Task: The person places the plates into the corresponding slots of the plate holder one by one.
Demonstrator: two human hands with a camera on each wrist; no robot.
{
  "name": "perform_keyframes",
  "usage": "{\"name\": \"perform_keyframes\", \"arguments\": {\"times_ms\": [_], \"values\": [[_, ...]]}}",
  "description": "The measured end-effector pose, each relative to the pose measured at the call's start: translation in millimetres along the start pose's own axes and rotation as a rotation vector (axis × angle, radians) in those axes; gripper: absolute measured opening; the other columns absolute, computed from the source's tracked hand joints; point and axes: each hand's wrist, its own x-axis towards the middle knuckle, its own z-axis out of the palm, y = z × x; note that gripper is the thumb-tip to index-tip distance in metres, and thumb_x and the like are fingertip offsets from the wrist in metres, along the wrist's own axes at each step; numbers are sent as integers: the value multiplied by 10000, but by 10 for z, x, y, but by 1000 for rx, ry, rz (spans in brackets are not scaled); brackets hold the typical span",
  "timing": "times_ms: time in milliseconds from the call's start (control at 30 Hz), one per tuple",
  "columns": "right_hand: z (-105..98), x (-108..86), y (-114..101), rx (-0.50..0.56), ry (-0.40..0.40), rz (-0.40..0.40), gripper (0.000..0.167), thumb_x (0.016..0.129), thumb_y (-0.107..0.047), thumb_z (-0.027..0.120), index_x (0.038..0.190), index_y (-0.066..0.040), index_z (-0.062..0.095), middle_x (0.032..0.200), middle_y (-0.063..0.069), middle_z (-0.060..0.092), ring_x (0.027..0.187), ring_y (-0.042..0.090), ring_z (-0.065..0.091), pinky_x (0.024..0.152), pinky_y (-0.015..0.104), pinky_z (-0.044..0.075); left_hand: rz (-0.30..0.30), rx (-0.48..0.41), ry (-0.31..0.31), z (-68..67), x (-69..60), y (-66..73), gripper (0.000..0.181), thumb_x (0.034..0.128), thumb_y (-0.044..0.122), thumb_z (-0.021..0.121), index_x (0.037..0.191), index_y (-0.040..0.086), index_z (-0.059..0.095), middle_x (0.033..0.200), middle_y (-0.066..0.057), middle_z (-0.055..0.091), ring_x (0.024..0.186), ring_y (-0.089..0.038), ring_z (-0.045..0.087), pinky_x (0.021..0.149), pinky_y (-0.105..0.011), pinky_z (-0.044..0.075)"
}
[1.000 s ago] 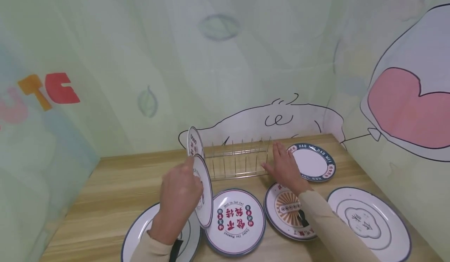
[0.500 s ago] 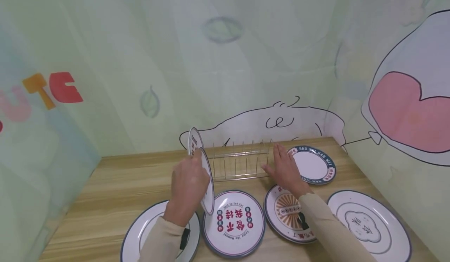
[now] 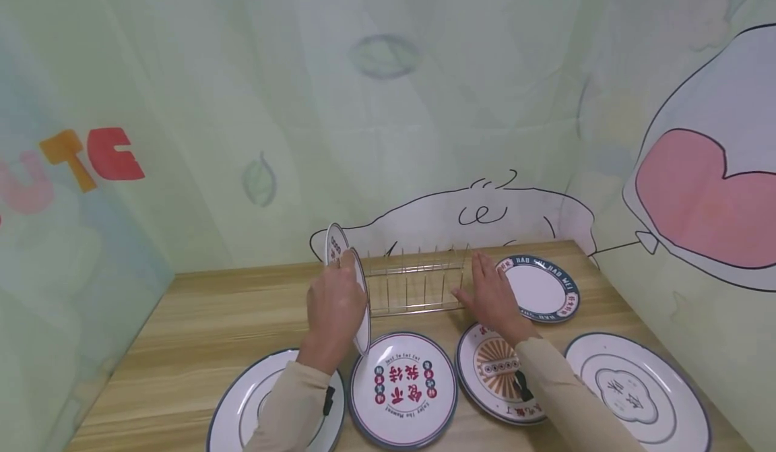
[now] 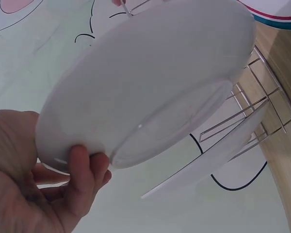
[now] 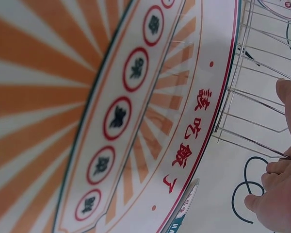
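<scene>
My left hand (image 3: 335, 307) pinches the rim of a white plate (image 3: 364, 327), held on edge at the left end of a wire dish rack (image 3: 418, 310). In the left wrist view, the pale underside of this held plate (image 4: 150, 73) fills the middle, thumb and fingers at its rim. Just behind it another plate (image 3: 335, 238) stands on edge in the rack's leftmost part. My right hand (image 3: 494, 300) touches the rack's right end, fingers extended and thumb apart. Whether the held plate's lower edge meets the rack wires is hidden by my hand.
Plates lie flat on the wooden table (image 3: 230, 310): a large one (image 3: 227, 405) front left, a red-lettered one (image 3: 403, 388) in the middle, an orange-rayed one (image 3: 494, 371), a blue-rimmed one (image 3: 536, 290) and a large one (image 3: 636, 391) right. A printed curtain hangs behind.
My left hand has moved the held plate away from me and slightly right, up to the rack's left end beside the standing plate. My right hand has stayed at the rack's right end.
</scene>
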Motion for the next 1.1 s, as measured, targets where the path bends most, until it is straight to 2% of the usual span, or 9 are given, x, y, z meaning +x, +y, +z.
{"name": "perform_keyframes", "arguments": {"times_ms": [400,533,700,867,1100], "values": [[0,-4,1,-21,-8,-9,877,974,-448,602,1542,83,198,1616,279,226,1502,425,250,1225,578,206,23,79,0,122,120,33,474,848,-4,707,1305,-47,589,994,-304,699,574,-310,667,418,-292,524],[-5,-2,-2,-18,-7,-2,873,972,-453,601,1538,87,212,1614,280,234,1498,426,259,1226,577,207,31,73,12,166,153,49,489,831,-28,695,1308,-43,589,1010,-300,701,640,-346,696,465,-338,562],[2,-7,1,-16,-9,-1,877,973,-453,600,1539,87,205,1617,278,228,1499,427,256,1226,578,204,42,74,25,201,185,46,518,820,-44,683,1326,-37,576,1035,-310,697,618,-343,688,429,-313,542],[14,-10,12,-8,-1,0,873,969,-449,609,1536,87,218,1615,278,235,1498,428,259,1225,581,205,52,87,28,231,221,40,510,830,-22,701,1324,-27,571,1036,-297,699,683,-369,712,458,-328,564],[23,0,19,-1,-7,4,873,974,-440,604,1550,68,188,1621,269,228,1504,423,247,1229,581,194,67,92,52,297,297,11,483,879,27,690,1345,-6,568,1035,-296,700,675,-372,710,436,-321,551]]}}
